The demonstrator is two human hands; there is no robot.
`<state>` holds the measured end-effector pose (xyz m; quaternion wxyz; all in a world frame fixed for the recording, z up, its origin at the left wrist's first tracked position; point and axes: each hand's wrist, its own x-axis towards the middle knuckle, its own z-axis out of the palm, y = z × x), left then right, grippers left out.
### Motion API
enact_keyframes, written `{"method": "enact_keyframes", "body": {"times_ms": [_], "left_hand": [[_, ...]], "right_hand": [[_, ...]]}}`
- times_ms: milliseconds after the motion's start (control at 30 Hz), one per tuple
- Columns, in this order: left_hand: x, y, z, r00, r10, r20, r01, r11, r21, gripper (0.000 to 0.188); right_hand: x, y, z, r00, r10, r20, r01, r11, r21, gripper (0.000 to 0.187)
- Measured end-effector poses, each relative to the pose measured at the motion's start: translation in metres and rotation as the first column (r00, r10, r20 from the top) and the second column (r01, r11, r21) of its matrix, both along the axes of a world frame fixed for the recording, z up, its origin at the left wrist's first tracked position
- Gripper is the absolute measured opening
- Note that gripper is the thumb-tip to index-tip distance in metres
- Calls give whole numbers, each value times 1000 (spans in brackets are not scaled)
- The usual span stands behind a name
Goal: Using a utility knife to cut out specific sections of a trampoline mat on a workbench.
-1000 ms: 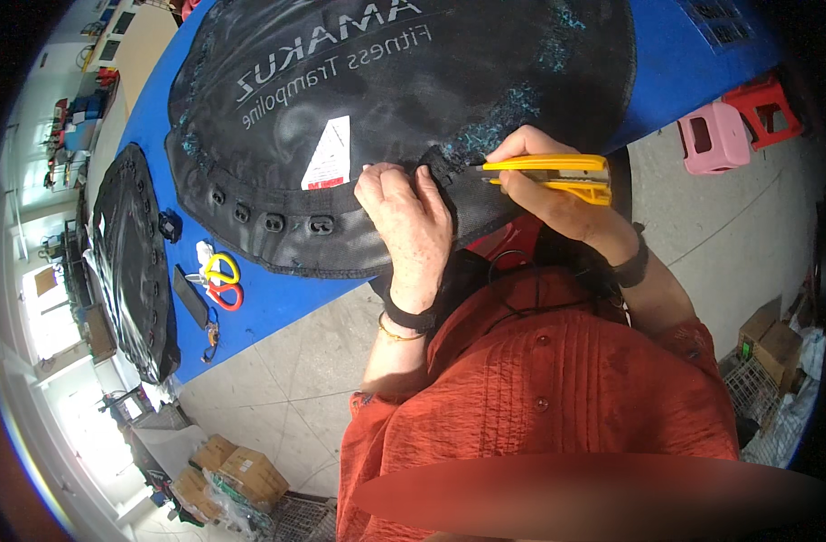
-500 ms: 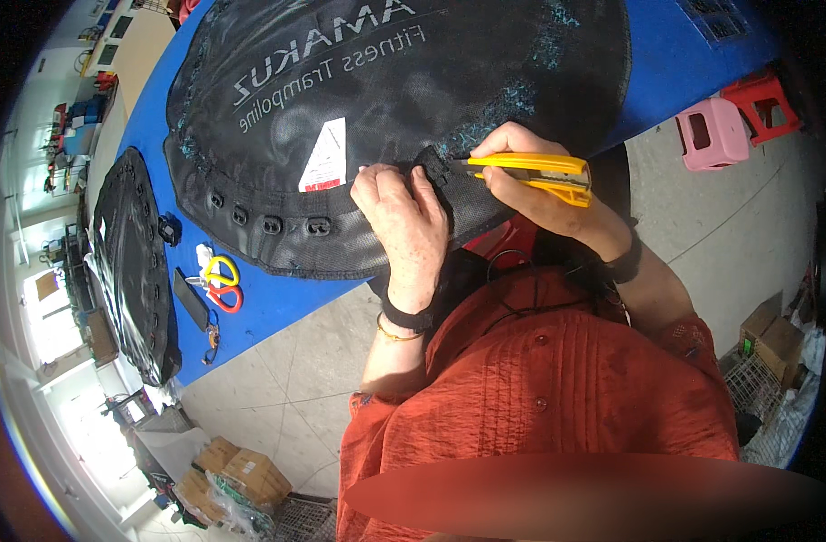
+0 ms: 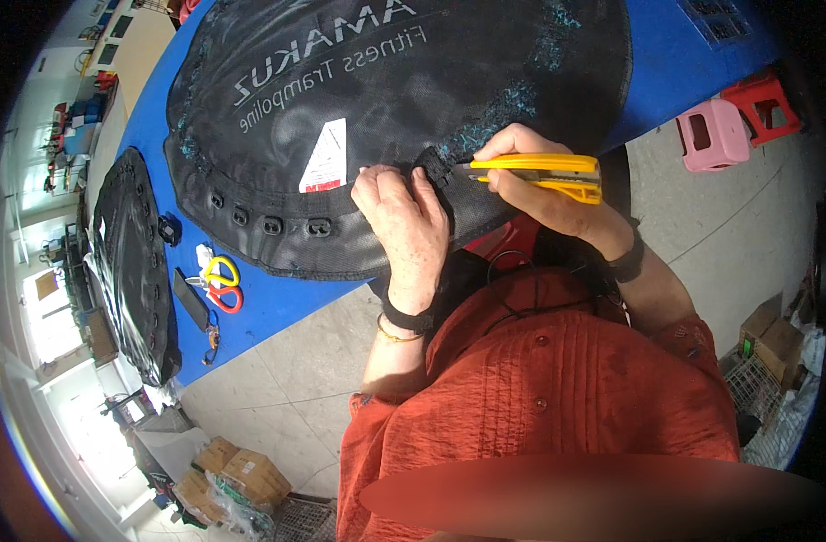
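A round black trampoline mat point(image 3: 386, 99) with pale lettering and scattered teal thread bits lies over the blue table. My left hand point(image 3: 402, 212) presses on its near border, fingers bent and gripping the fabric. Beside the left thumb, a black webbing tab point(image 3: 438, 166) stands up from the border. My right hand point(image 3: 544, 194) holds a yellow utility knife point(image 3: 557, 164), its blade pointing left at the tab. Whether the blade touches the webbing I cannot tell. Several black plastic buckles point(image 3: 273, 225) sit along the mat's left border, and a white label point(image 3: 328, 155) lies near them.
Scissors point(image 3: 221, 285) with yellow and red handles lie on the blue table point(image 3: 250, 316) at the left. Past them is another folded black mat point(image 3: 133, 262). Pink point(image 3: 709, 135) and red stools point(image 3: 763, 101) stand at the right; cardboard boxes point(image 3: 250, 474) rest on the floor.
The utility knife has shifted slightly right, drawing back from the webbing tab, and more of its blade shows. My left hand and the mat have stayed in place.
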<state>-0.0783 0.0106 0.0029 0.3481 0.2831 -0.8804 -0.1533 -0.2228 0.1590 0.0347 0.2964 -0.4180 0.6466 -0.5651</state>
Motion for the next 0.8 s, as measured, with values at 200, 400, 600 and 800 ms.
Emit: {"method": "enact_keyframes", "body": {"times_ms": [200,400,600,800], "left_hand": [[2,2,4,999,-16,38,13,995,94,18],[2,2,3,999,-22,27,19,994,106,19],[2,2,3,999,-23,33,20,996,91,18],[3,2,3,999,-22,36,19,995,95,19]], "right_hand": [[-2,-2,-12,987,54,-150,-78,985,-157,22],[6,-4,-15,991,-106,-80,91,981,-173,19],[5,-8,-19,959,-90,-270,28,974,-225,19],[10,-9,-19,982,-147,-115,107,950,-294,20]]}}
